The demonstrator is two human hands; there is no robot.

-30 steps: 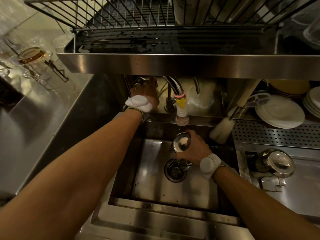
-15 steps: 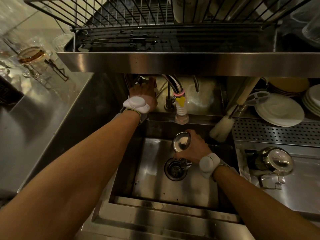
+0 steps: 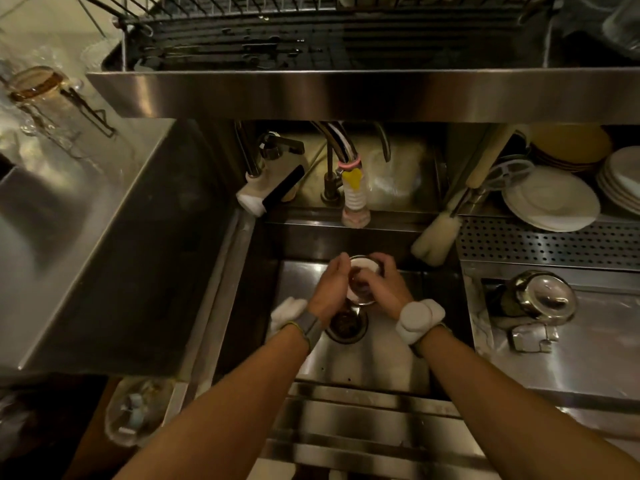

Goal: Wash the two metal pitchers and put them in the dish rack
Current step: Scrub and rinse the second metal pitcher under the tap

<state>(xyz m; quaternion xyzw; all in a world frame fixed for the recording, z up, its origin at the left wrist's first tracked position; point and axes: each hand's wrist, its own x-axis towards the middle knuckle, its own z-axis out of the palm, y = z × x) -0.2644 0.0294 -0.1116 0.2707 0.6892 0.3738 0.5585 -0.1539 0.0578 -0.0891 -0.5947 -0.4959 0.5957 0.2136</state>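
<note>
Over the sink (image 3: 363, 368) both my hands meet around a small metal pitcher (image 3: 364, 269), held below the faucet nozzle (image 3: 355, 206) and above the drain (image 3: 346, 325). My right hand (image 3: 389, 289) grips its side. My left hand (image 3: 329, 289) holds the rim on the other side, thumb up and fingers curled into the mouth. The pitcher's body is mostly hidden by the hands. A second shiny metal pitcher (image 3: 542, 297) stands on the steel counter to the right. The wire dish rack (image 3: 311, 32) sits on the shelf above.
A white bottle brush (image 3: 436, 239) leans at the sink's back right corner. Stacked plates (image 3: 550, 200) lie behind a perforated steel panel (image 3: 554, 240). A tap lever (image 3: 280, 147) and a white filter unit (image 3: 266, 194) stand back left. Glassware (image 3: 38, 88) crowds the left counter.
My left hand left the tap lever at the back and came down to the pitcher in the sink. My right hand kept hold of the pitcher. The view tilted lower.
</note>
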